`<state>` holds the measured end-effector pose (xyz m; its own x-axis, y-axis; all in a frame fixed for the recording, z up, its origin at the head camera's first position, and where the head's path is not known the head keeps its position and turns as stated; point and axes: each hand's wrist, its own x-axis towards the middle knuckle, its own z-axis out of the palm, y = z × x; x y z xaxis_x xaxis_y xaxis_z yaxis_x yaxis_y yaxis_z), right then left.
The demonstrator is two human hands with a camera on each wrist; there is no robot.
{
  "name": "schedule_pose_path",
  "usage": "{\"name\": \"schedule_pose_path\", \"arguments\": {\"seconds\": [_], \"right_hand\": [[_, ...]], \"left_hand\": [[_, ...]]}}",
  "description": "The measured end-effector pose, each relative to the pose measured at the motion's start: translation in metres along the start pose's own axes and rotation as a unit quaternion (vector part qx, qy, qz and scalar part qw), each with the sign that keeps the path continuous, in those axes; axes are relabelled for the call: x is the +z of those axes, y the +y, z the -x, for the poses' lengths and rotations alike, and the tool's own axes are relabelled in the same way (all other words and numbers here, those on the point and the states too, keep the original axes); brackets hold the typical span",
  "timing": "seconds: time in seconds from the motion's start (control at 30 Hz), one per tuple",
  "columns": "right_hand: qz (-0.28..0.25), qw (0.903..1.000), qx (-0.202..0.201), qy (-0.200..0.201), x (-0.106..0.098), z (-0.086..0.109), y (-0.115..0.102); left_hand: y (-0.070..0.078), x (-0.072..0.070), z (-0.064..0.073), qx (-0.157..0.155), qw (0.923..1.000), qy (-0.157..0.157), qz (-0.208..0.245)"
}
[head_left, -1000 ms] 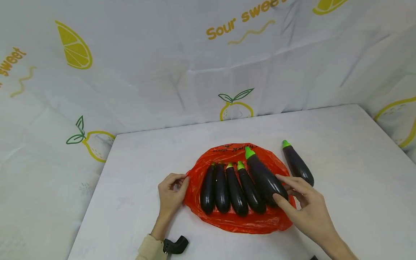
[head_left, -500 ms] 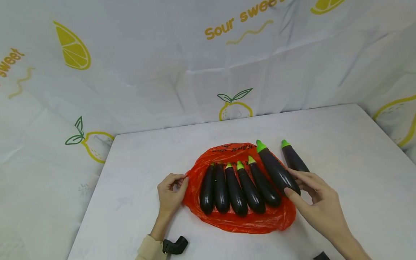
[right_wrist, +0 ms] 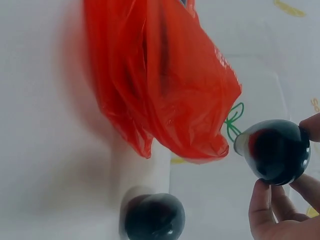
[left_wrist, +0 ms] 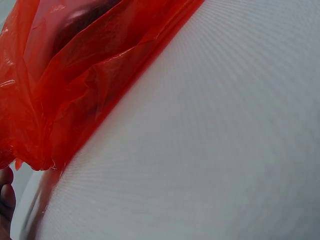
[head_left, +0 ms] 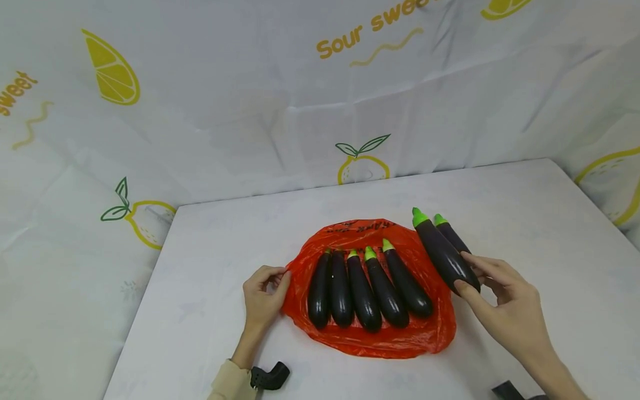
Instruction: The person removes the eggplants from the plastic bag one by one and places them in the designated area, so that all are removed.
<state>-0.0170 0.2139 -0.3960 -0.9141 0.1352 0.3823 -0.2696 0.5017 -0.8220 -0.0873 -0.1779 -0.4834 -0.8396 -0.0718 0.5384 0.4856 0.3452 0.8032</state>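
Pinching the held eggplant (head_left: 445, 253) at its rounded near end, your right hand (head_left: 515, 305) keeps it raised just right of the red bag (head_left: 360, 343), green tip pointing away from you; that end is presumably gripped as the easiest reach. Your left hand (head_left: 265, 294) pinches the red bag's left edge between thumb and fingers, apparently to steady the thin film. Five eggplants (head_left: 364, 294) lie side by side within the red bag, green ends away from you, probably so aligned to sit compactly. Obstructions noted: a loose eggplant (right_wrist: 155, 217) on the desk (head_left: 210, 250), right of the red bag, is partly masked by the held one; the red bag's right rim separates both from the row. A lemon-printed backdrop (head_left: 225, 139) hangs behind the red bag.
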Motion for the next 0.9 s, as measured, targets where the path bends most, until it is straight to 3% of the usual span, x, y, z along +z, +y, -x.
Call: {"name": "schedule_pose_path", "arguments": {"seconds": [0.9], "right_hand": [[0.028, 0.9984, 0.021, 0.044, -0.024, -0.007, 0.032]], "left_hand": [[0.002, 0.002, 0.0, 0.007, 0.9998, 0.015, -0.006]]}}
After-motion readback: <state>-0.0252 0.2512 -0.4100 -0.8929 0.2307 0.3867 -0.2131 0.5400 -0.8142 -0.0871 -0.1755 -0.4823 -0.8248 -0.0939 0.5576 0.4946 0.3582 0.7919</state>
